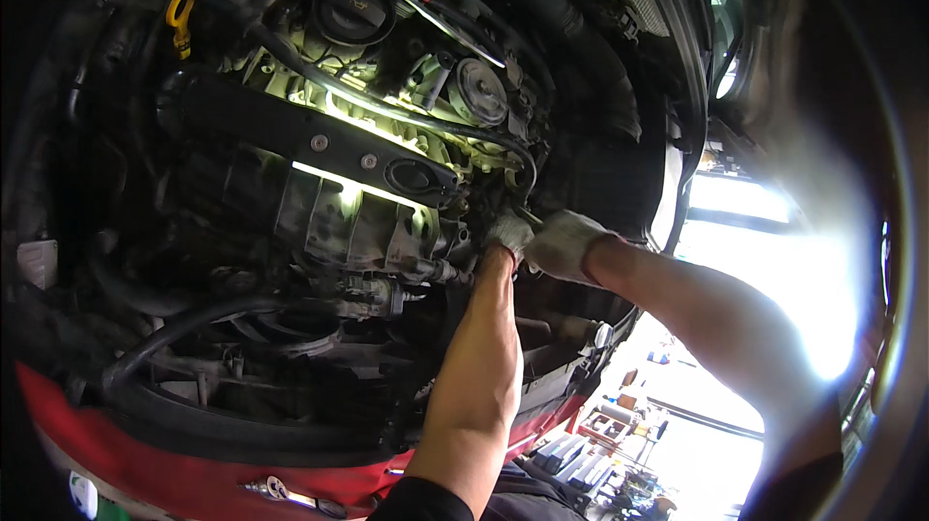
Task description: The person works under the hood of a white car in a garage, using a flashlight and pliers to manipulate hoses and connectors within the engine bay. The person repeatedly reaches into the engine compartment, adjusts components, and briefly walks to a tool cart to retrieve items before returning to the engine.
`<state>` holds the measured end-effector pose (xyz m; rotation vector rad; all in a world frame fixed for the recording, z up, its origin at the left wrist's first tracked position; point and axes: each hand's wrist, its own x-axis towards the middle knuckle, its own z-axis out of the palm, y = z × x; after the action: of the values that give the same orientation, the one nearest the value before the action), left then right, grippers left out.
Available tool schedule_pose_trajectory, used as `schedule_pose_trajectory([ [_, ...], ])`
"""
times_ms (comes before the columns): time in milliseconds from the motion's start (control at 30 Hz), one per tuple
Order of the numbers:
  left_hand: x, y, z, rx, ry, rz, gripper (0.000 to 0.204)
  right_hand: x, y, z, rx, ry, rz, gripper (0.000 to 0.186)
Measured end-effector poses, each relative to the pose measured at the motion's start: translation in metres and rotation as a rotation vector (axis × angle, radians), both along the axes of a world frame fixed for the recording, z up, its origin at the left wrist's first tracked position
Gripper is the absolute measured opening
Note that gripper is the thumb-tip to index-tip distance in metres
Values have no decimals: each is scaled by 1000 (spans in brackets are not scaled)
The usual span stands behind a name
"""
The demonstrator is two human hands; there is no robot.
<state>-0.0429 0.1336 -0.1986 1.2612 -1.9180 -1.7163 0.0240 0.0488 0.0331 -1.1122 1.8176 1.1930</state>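
I am leaning over an open engine bay. My left hand (pixel 507 236), in a pale work glove, reaches among hoses and fittings at the right end of the engine, below a curved black hose (pixel 527 168). Its fingers are mostly hidden. My right hand (pixel 567 246), also gloved, is just right of it with fingers curled on what looks like a slim metal handle, too small to make out. A black engine cover (pixel 261 124) and a ribbed intake manifold (pixel 368 226) lie to their left, lit by greenish light strips.
A black oil cap (pixel 352 10), yellow dipstick loop (pixel 179 23) and round pulley-like part (pixel 477 90) sit farther back. The red front edge (pixel 164 453) of the car runs along the bottom, with a ratchet (pixel 285 492) on it. Workshop clutter (pixel 600 453) shows at lower right.
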Motion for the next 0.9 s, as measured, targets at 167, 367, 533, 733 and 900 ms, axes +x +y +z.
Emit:
schedule_pose_trajectory([
  [167,-2,14,-31,-62,83,-122,44,-47,40,22,-99,-71,-198,45],
  [367,39,-14,12,-959,-152,-698,27,-150,128,5,-349,-433,543,52],
  [533,53,-29,18,-581,23,-569,26,-170,150,-14,-503,-407,161,55],
  [733,64,-30,41,668,321,-79,24,-170,146,-14,-475,-375,-255,63],
  [900,67,-26,29,710,446,-21,20,-171,167,-14,-738,-348,-310,83],
])
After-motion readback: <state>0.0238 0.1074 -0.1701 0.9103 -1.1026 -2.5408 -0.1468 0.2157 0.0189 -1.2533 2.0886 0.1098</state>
